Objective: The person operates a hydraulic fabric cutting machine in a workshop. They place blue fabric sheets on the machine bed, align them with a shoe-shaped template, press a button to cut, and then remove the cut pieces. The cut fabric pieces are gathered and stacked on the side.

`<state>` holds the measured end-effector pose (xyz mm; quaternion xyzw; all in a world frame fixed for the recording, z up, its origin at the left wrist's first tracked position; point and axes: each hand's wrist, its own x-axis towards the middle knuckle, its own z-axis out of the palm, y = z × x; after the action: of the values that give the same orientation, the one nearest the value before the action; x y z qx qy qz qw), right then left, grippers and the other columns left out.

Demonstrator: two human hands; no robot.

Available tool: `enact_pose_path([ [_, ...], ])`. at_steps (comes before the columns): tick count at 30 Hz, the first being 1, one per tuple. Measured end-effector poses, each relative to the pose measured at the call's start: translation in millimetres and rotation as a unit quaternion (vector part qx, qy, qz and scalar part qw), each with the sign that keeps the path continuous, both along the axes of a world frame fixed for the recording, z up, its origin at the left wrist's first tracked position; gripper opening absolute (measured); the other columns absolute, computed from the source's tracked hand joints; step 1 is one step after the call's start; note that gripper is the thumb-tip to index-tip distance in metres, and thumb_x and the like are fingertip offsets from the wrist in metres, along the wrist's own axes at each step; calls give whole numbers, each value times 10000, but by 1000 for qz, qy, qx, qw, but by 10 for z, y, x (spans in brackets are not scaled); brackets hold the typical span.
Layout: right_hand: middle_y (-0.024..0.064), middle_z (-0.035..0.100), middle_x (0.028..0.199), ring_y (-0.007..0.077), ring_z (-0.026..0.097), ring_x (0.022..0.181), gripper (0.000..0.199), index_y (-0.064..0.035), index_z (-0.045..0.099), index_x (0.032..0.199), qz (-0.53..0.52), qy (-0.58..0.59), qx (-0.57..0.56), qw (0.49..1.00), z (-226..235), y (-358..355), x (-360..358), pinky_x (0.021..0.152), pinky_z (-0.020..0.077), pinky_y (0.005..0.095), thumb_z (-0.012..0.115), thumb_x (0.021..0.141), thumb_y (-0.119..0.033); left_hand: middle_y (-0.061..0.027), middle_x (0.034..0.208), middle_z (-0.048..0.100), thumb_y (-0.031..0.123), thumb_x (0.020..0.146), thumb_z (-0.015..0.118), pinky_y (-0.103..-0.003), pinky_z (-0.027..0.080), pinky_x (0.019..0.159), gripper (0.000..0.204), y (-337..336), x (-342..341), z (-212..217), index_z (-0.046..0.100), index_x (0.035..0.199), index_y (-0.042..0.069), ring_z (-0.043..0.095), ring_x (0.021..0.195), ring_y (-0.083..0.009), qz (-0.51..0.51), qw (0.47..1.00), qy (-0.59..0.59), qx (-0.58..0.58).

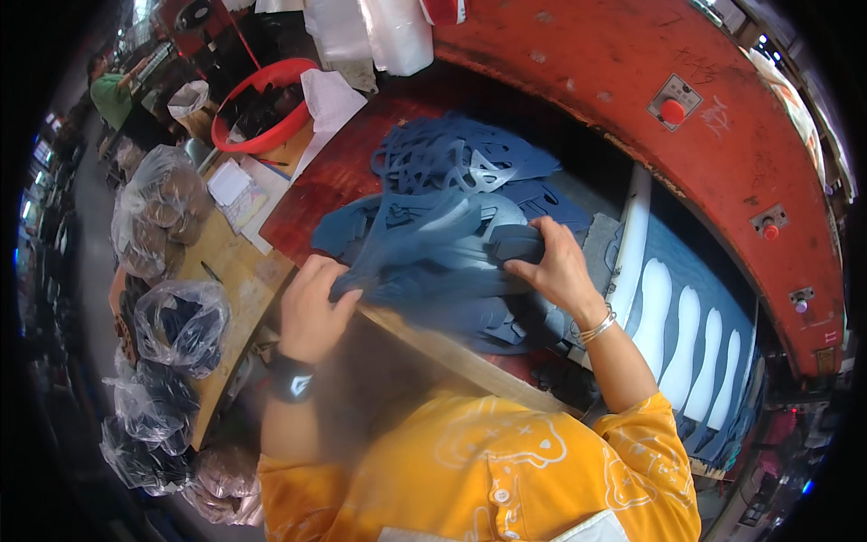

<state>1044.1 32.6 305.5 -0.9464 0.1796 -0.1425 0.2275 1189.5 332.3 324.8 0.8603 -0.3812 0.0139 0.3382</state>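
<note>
My left hand (pixel 312 307) is closed on the left end of a blue sheet scrap (pixel 420 248), blurred by motion, with strips and cut-out gaps. My right hand (pixel 557 265) pinches a dark blue rounded piece (pixel 517 244) between thumb and fingers; it looks like the end of a cut sole shape, and I cannot tell whether it is one layer or several. Behind both hands lies a heap of blue cut-out sheet scraps (pixel 452 154) on the red work surface (pixel 312 194). More blue pieces (pixel 501 325) show beneath the scrap, partly hidden by it.
A large red press beam (pixel 605 68) with red buttons (pixel 671 111) arches over the far side and right. White sole-shaped areas (pixel 700 370) line a blue sheet at right. At left, a wooden table (pixel 244 280) bears papers, plastic bags (pixel 185 325) and a red basin (pixel 298 122).
</note>
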Motion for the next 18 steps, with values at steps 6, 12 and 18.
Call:
enact_pose_path([
  [6,89,636,960,191,622,859,377,-27,531,1024,53,-107,280,952,324,-243,-297,795,502,305,760,739,-121,-155,869,639,106,729,712,-382,499,707,241,-68,-123,1029,622,936,25,616,793,-356,-108,992,-57,7],
  [12,66,580,1049,164,565,977,511,-63,484,1159,70,-121,368,919,578,-346,-110,885,466,305,753,724,-75,-5,883,576,170,841,678,-231,448,748,281,-184,796,1134,569,1032,-4,505,832,-52,-238,923,302,12],
  [18,212,478,1244,373,471,1164,767,-75,435,1336,29,-56,24,998,355,77,494,984,412,394,806,669,-145,-190,1177,598,358,727,757,-363,457,926,666,-190,1476,-127,517,1256,33,578,1102,-286,-146,953,194,182],
])
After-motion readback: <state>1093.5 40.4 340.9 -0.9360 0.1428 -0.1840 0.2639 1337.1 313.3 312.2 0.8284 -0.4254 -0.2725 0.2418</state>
